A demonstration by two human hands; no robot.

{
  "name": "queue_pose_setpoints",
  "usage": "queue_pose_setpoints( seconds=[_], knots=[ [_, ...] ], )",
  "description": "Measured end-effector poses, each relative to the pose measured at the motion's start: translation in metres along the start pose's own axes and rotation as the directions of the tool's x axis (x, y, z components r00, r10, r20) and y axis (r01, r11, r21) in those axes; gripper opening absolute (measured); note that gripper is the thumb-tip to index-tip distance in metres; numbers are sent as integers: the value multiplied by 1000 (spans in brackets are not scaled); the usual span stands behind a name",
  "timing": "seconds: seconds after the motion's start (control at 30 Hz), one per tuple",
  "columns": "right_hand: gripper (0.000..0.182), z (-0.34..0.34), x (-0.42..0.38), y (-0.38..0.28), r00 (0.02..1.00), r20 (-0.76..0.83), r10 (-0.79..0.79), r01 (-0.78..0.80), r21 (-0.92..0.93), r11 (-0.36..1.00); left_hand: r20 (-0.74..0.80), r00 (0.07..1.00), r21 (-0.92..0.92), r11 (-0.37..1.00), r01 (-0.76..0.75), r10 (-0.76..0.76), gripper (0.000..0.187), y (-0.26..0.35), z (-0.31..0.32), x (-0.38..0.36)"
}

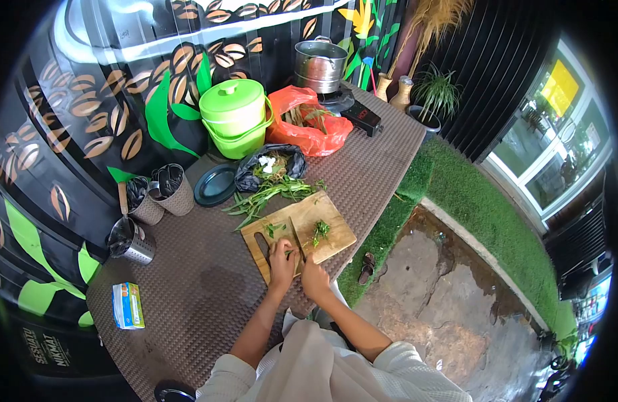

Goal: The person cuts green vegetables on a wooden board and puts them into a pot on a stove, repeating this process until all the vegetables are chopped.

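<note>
A wooden cutting board point(337, 228) lies near the front edge of the brown woven-pattern table. My right hand point(315, 279) is closed around the handle of a knife point(296, 233), whose blade points away from me over the board. Just left of the blade, my left hand point(281, 265) is closed with curled fingers on leafy greens, mostly hidden beneath them. Chopped greens point(321, 230) form a small heap on the board's right part, and loose leaves point(275, 230) lie on its left part. Behind the board rest long green stems point(272, 199).
A black plastic bag point(295, 161) of scraps, a red bag point(332, 137), a lidded green bucket point(232, 117) and dark plates point(217, 184) stand behind. Farther back is a steel pot point(320, 65) on a portable stove point(362, 119). Utensil holders point(173, 194) and a tissue pack point(127, 306) are leftward.
</note>
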State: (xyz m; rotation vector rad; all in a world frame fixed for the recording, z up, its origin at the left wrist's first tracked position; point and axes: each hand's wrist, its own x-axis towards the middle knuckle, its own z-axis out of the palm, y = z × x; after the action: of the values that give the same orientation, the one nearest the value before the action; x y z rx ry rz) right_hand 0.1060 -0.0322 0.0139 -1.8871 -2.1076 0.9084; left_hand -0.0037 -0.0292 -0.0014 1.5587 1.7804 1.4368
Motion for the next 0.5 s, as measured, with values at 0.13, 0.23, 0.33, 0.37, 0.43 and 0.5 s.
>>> queue_pose_setpoints(
  seconds=[0.13,0.23,0.33,0.37,0.43,0.5],
  knots=[
    [35,-8,-3,-2,997,-50,-64,66,51,997,-7,999,-17,999,32,-33,25,-3,1,-2],
    [36,-3,-12,-4,1000,-10,-5,5,10,1000,-21,1000,-2,1000,19,-19,25,-6,1,-1],
    [36,-6,-8,-1,999,-31,-7,7,0,1000,-26,999,17,999,-29,29,24,-2,2,-2],
    [36,-4,-5,3,1000,-29,-8,8,2,1000,-23,998,35,998,-49,50,24,0,0,-3],
    [36,-7,4,13,997,-75,-11,13,26,1000,-15,998,38,997,-61,62,23,1,0,-4],
    [34,-12,7,17,998,-62,-14,15,24,1000,-3,998,34,997,-70,70,23,-2,4,-5]
  ],
)
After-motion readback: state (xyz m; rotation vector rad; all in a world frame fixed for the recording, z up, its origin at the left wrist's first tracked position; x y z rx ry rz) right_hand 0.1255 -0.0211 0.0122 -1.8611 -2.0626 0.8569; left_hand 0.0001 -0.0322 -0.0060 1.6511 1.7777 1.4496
